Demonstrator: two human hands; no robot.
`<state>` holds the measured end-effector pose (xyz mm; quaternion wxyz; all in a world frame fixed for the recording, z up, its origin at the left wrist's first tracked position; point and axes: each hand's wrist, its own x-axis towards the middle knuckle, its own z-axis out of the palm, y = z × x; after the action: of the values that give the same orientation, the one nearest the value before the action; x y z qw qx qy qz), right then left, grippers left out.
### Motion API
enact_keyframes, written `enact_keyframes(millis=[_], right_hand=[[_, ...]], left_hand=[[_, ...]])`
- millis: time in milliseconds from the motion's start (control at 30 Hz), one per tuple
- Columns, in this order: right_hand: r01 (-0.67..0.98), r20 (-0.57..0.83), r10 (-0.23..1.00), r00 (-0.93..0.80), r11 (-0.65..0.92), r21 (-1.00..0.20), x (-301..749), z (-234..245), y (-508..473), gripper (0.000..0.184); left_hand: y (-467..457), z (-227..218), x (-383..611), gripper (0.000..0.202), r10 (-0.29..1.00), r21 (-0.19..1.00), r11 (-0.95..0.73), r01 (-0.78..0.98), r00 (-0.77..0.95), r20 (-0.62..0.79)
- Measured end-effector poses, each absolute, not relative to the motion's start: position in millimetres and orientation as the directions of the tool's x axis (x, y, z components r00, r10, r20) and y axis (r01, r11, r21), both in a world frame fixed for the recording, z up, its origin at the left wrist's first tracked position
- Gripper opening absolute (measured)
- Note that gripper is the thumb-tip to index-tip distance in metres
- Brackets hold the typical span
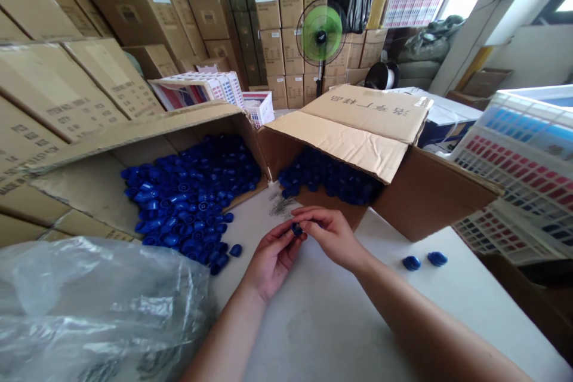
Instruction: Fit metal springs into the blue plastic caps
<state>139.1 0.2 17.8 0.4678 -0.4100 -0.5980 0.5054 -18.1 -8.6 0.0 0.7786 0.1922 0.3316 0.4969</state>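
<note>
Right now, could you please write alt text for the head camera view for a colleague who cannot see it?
A person's left hand and right hand hold a small blue plastic cap over a white table. Heaps of matching caps fill two open cardboard boxes beyond, and two loose caps lie to the right.

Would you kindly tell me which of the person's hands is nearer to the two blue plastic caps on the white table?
The right hand is nearer: it is to the left of the two blue plastic caps, not touching them. The left hand is farther away, beyond the right hand.
</note>
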Motion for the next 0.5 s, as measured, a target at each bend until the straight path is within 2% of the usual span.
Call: enact_keyframes(millis=[167, 267, 300, 367, 433, 500], right_hand=[[-0.105, 0.112, 0.951, -0.289, 0.085, -0.991, 137.8, 16.8, 1.6, 0.036], [-0.084, 0.122, 0.956, -0.267, 0.103, -0.991, 139.0, 21.5, 0.1, 0.042], [-0.026, 0.163, 0.964, -0.212, 0.162, -0.987, 139.2, 23.5, -2.1, 0.040], [0.202, 0.333, 0.939, -0.080, 0.343, -0.917, 137.9, 25.6, -8.8, 0.033], [0.484, 0.532, 0.843, -0.074, 0.497, -0.720, 133.8, 22.6, -16.5, 0.029], [0.659, 0.612, 0.771, -0.174, 0.553, -0.509, 127.1, 14.3, -22.3, 0.030]], left_hand=[[-8.9, 1.3, -17.7, 0.028, 0.905, 0.619, 0.424, -0.661, 0.296, -0.304], [-9.4, 1.6, -19.0, 0.028, 0.909, 0.606, 0.416, -0.678, 0.312, -0.275], [-9.5, 1.5, -19.6, 0.028, 0.911, 0.602, 0.412, -0.684, 0.313, -0.268], [-9.5, 1.3, -20.4, 0.026, 0.917, 0.595, 0.399, -0.698, 0.301, -0.261], [-9.2, 1.4, -20.6, 0.026, 0.924, 0.597, 0.383, -0.704, 0.283, -0.259], [-8.6, 2.1, -20.2, 0.026, 0.930, 0.608, 0.366, -0.704, 0.263, -0.255]])
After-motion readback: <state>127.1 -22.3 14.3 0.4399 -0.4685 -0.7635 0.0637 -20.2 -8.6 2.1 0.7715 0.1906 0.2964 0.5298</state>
